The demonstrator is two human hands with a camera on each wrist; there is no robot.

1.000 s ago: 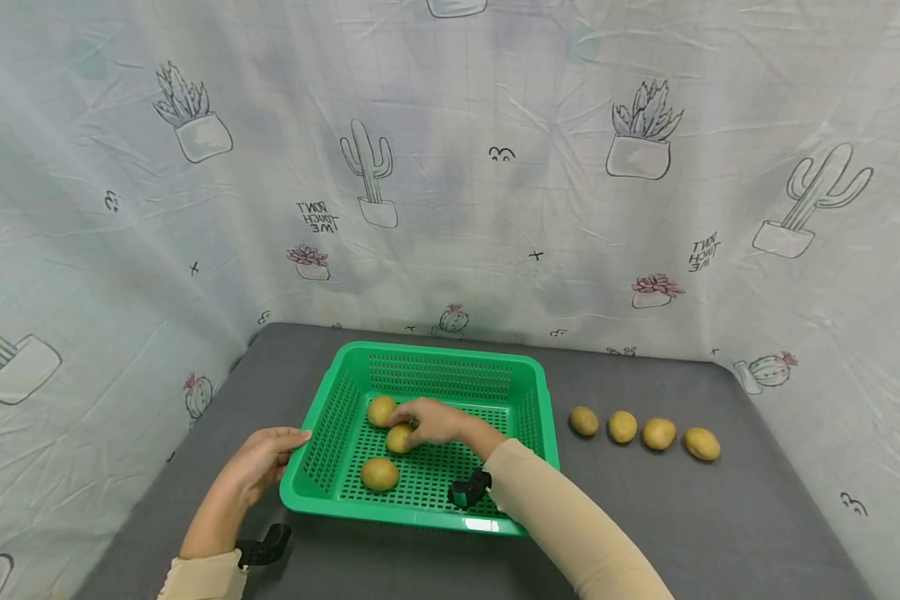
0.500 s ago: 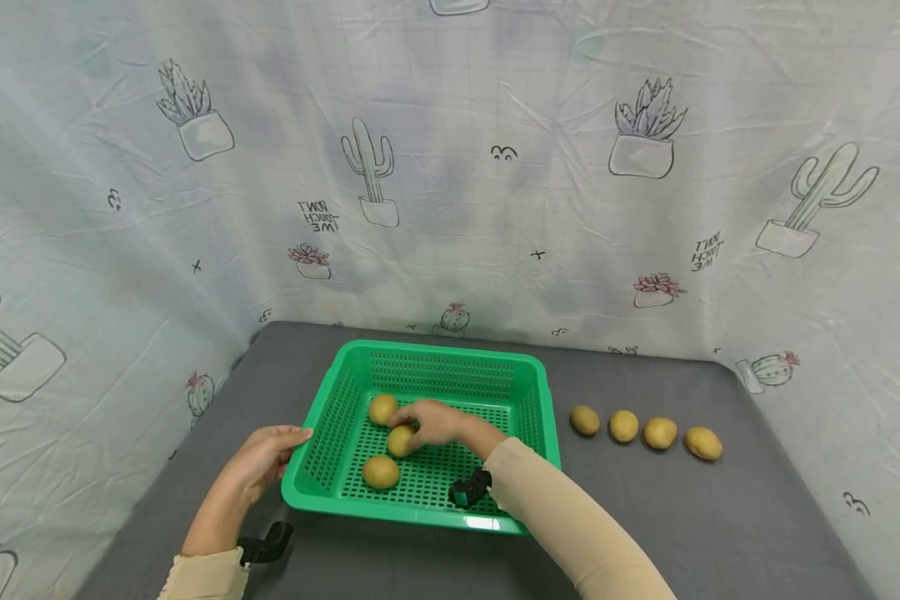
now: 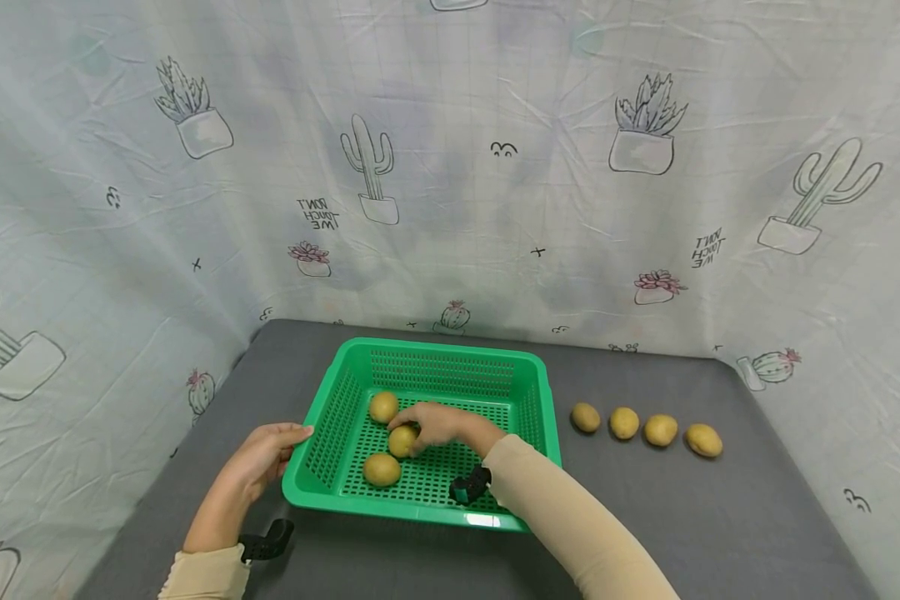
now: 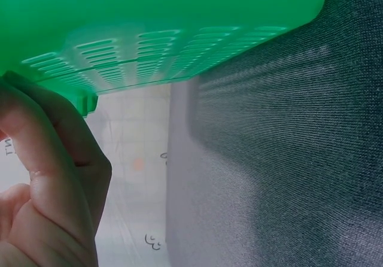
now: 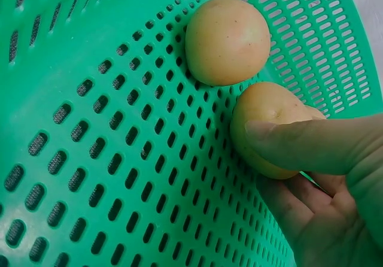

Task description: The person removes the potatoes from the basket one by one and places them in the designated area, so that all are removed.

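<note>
A green plastic basket with slotted walls stands on the dark cloth. My left hand grips its left rim, thumb on top and fingers beneath; in the left wrist view those bent fingers meet the rim's underside. Inside the basket my right hand holds a potato low over the perforated floor, its thumb pressed against the side. Two more lie in the basket: the rear potato at the fingertips' far side, and the front potato nearer me. Part of the held one is hidden by the hand.
Right of the basket, several potatoes lie in a row on the grey cloth. A pale curtain with cactus drawings hangs behind and along both sides. Black wrist cameras sit on both wrists.
</note>
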